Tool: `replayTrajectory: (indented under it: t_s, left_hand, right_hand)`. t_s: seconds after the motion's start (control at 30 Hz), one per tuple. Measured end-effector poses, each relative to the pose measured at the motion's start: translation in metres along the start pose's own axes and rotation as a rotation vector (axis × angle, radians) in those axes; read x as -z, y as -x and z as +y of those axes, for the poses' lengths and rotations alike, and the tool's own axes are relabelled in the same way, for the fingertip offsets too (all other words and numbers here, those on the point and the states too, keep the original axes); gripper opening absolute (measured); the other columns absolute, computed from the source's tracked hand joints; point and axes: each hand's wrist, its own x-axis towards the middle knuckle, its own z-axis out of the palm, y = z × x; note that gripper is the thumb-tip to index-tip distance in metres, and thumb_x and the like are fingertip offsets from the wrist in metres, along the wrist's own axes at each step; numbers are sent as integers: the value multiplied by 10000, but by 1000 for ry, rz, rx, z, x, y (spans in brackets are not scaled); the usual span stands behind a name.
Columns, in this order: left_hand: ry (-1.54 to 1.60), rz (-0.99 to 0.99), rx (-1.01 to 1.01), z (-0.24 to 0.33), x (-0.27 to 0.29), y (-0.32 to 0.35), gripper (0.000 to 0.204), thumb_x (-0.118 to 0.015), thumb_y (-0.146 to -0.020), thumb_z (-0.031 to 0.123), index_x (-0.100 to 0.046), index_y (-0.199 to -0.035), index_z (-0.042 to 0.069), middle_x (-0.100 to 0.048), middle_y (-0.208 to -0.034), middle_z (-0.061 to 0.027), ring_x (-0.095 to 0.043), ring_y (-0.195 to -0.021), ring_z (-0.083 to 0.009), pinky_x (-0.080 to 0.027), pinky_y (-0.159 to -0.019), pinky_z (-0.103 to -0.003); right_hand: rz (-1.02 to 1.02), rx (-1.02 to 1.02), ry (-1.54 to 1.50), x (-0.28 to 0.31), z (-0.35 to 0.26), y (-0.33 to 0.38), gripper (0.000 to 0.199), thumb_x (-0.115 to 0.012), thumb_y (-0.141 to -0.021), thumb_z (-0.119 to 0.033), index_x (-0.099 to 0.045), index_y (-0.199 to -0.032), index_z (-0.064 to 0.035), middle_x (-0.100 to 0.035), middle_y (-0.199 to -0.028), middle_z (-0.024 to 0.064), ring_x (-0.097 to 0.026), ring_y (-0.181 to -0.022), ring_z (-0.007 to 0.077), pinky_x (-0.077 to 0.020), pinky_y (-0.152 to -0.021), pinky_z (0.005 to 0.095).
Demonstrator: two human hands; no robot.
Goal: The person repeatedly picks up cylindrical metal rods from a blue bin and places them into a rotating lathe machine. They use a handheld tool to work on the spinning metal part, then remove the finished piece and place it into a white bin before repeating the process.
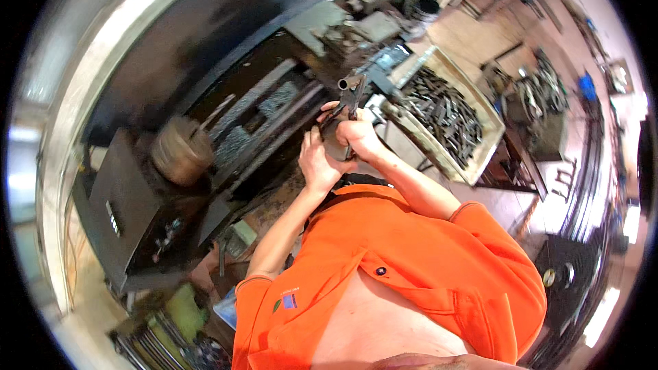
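In front of my body, a dark metal piece rises, with a hollow tube end beside its top. My right hand is closed round the lower part of this dark metal piece. Close against it on the left, my left hand has its fingers bent up toward the same spot. What the left fingers hold is hidden among dark parts. Both hands are beside the front of a lathe, near its carriage.
The blurred round chuck is left of my hands. A pale tray heaped with small dark metal pieces stands at the right. Farther right sits a pile of metal parts. Long bars lie along the right side. A dark bucket stands behind.
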Motion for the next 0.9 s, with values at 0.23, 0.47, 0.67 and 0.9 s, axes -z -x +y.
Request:
replayTrajectory:
  t_s: [0.23,0.47,0.67,0.9]
  left_hand:
    - [-35,50,-217,34,-33,18,917,-800,-390,276,-406,-1142,-70,-486,-994,-201,-506,-918,-368,-432,-800,-420]
    - [-68,-217,-144,83,-75,38,947,-803,-456,343,-376,-1211,-37,-492,-1031,-174,-507,-987,-348,-435,-825,-412]
    - [34,-596,-141,120,-118,49,752,-748,-599,429,-497,-1125,-47,-601,-932,-220,-611,-853,-313,-481,-711,-377]
    - [306,-401,334,78,-100,78,398,-659,-737,196,-565,-1038,-47,-638,-800,-111,-609,-722,-162,-482,-647,-289]
  right_hand:
    - [-20,265,-163,48,3,38,394,-489,-656,-26,-524,-1047,7,-608,-951,155,-575,-801,187,-439,-624,242]
    - [83,200,-250,111,-14,87,332,-534,-665,-129,-512,-980,-26,-603,-953,178,-389,-437,72,-307,-401,204]
    - [480,-250,-561,206,6,132,198,-310,-848,-119,-452,-942,-18,-595,-890,227,-266,-403,50,-245,-363,203]
    - [342,-532,-485,280,-24,96,329,-283,-869,-221,-456,-983,35,-584,-902,282,-311,-379,63,-303,-335,193]
